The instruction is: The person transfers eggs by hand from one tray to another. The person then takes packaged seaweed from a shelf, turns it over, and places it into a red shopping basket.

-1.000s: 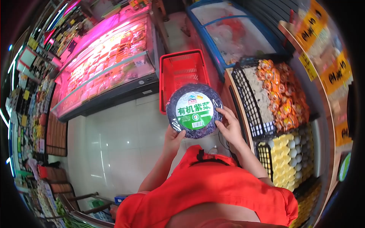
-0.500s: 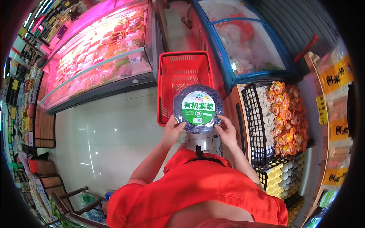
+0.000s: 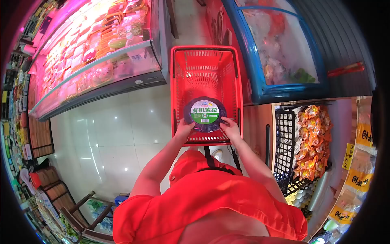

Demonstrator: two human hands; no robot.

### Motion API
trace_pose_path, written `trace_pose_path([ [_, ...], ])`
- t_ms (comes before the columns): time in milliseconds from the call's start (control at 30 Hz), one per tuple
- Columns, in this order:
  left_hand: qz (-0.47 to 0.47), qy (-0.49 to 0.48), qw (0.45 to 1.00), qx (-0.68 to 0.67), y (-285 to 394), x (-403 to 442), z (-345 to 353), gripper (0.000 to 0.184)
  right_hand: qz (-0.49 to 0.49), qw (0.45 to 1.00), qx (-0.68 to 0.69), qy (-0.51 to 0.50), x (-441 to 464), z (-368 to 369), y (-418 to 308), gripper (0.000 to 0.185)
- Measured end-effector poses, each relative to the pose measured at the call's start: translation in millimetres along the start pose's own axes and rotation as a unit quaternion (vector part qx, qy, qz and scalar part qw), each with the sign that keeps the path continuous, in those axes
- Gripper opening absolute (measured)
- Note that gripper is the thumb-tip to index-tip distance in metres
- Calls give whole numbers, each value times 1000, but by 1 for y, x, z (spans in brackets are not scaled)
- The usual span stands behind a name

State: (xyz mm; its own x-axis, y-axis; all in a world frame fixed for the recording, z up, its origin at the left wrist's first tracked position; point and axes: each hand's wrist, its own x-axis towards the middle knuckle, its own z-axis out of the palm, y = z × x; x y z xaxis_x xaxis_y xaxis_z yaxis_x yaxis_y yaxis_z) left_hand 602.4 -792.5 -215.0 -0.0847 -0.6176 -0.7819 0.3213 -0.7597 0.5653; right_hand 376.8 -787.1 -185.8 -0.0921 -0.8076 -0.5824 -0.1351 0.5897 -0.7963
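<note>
Just below the camera, a bright red shirt [image 3: 211, 199] spans the view, with two bare forearms reaching forward from it. Beyond it, the left hand [image 3: 185, 128] and the right hand [image 3: 231, 128] grip opposite sides of a round, dark purple package in clear wrap [image 3: 204, 116], thumbs along its near edge. Its white-and-green label faces up, with the lettering upright to the wearer. The package is over the near end of a deep, rectangular red plastic basket [image 3: 207, 65] with slotted walls; whether it has dipped below the rim, I cannot tell. Pale, glossy floor tiles [image 3: 118, 134] lie to the basket's left. To the right, a black plastic mesh crate [image 3: 284, 142] stands beside a row of orange-wrapped packets [image 3: 310, 142], with pale eggs [image 3: 302, 194] near its lower end. Farther off, a pink-lit glass display case [image 3: 101, 69] full of packaged food stands at left, and a blue-framed chest freezer [image 3: 254, 73] at right
</note>
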Motion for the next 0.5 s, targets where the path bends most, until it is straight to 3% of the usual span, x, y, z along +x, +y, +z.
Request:
trace_pose_path([
  [233,-102,76,991,42,-12,49,10,48,89,996,18,19,51,9,49,38],
  [300,-97,73,992,46,-22,65,10,52,160,981,102,29,52,10,41,38],
  [500,-64,114,988,87,-30,83,17,53,193,973,123,42,68,14,64,39],
])
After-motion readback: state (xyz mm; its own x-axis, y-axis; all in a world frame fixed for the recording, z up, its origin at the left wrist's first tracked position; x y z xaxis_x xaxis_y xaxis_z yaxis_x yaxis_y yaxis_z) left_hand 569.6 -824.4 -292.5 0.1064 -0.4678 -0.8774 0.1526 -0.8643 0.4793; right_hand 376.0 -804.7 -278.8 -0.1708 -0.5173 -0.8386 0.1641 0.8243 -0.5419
